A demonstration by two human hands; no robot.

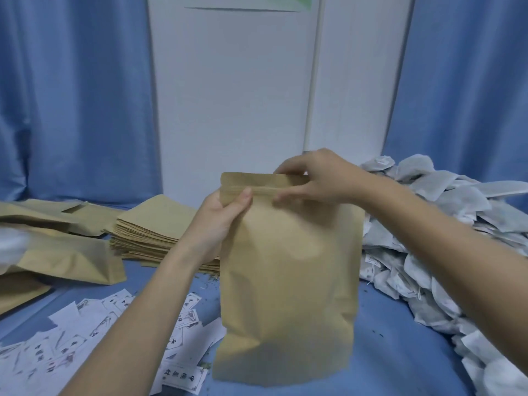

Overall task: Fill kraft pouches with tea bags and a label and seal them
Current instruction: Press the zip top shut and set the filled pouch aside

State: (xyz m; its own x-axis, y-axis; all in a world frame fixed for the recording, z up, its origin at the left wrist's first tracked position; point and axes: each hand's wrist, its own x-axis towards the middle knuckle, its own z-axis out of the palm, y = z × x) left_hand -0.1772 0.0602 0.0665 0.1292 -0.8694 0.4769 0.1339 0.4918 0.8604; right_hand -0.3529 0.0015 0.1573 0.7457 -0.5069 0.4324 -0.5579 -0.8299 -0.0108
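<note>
A bulging kraft pouch stands upright on the blue table in the middle of the view. My left hand grips its upper left edge, thumb pressed on the zip strip. My right hand pinches the top strip on the right side, fingers behind and thumb in front. A big heap of white tea bags lies to the right of the pouch. Printed paper labels are scattered at the lower left. The pouch's contents are hidden.
A stack of flat kraft pouches sits behind my left forearm. Filled pouches lie on their sides at the far left. Blue curtains and a white panel close off the back.
</note>
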